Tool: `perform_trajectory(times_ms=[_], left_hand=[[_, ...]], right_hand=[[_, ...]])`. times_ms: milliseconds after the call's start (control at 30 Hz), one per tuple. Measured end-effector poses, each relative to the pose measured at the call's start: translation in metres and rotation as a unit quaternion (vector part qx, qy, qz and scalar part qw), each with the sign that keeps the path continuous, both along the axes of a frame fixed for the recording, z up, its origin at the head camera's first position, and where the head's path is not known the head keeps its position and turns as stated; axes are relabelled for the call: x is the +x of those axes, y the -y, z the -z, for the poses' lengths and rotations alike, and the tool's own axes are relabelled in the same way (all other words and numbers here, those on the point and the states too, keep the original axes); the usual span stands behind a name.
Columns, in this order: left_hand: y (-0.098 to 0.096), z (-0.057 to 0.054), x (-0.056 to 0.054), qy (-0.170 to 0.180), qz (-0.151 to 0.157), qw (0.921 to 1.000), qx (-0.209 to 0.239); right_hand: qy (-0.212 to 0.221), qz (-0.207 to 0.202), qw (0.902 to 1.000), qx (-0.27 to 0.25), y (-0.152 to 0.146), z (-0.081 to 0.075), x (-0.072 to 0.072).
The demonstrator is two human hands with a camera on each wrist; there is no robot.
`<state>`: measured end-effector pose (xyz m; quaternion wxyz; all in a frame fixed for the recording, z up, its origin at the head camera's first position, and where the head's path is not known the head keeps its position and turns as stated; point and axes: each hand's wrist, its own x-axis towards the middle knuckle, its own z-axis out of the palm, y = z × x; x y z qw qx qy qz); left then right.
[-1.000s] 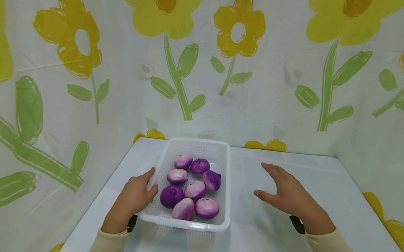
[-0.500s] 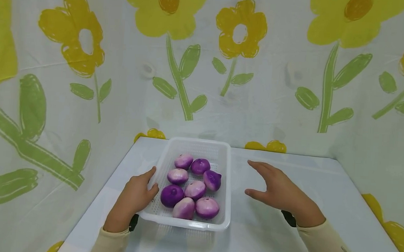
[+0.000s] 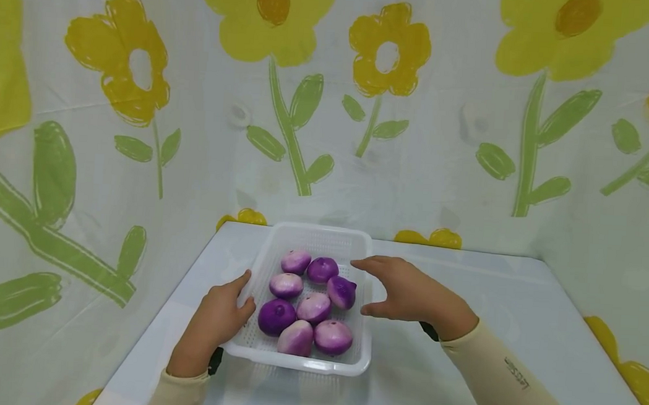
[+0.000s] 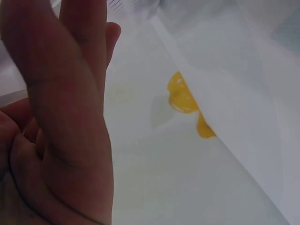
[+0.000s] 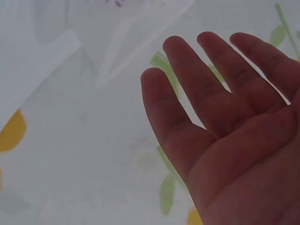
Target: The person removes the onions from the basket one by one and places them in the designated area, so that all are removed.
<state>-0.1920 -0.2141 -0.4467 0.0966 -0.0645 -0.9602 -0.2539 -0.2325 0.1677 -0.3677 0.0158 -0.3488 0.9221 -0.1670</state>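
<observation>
A white plastic basket point(image 3: 308, 364) stands on the table with several purple-and-white onions point(image 3: 314, 307) lying inside. My left hand point(image 3: 216, 316) is at the basket's left side, its index finger and thumb by the rim; whether it bears on the rim is unclear. In the left wrist view, the fingers of that left hand point(image 4: 65, 108) look extended. At the right rim is my right hand point(image 3: 408, 291), thumb and fingers spread apart with nothing between them. The right wrist view shows this right hand point(image 5: 239, 122) with straight, separated fingers; contact with the basket cannot be made out.
The pale table point(image 3: 496, 312) extends to the right of the basket. Behind it and along the sides hangs a white cloth point(image 3: 432, 172) printed with yellow flowers and green leaves.
My right hand has moved left, from over the table to the basket's right rim. The left hand, the basket and the onions have stayed in place.
</observation>
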Motion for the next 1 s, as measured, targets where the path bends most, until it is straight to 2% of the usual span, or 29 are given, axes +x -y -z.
perform_trajectory(times_ms=[233,433,700,800,1000], left_hand=[[-0.003,0.001,-0.001,-0.007,0.0,1.0,-0.003],[-0.001,0.0,0.002,0.002,-0.006,0.9999,-0.008],[0.0,0.0,0.001,0.008,-0.007,0.9999,-0.01],[0.0,0.0,0.0,0.011,-0.007,0.9999,-0.008],[0.0,0.002,0.0,0.001,-0.007,0.9999,-0.007]], right_hand=[[0.01,-0.04,0.9989,0.022,0.03,-0.003,-0.023],[0.013,-0.047,0.9972,0.057,0.05,0.001,-0.038],[-0.035,-0.054,0.9857,0.155,0.07,0.009,-0.048],[-0.038,-0.048,0.9822,0.177,0.075,0.014,-0.05],[-0.02,-0.037,0.9818,0.185,0.081,0.022,-0.053]])
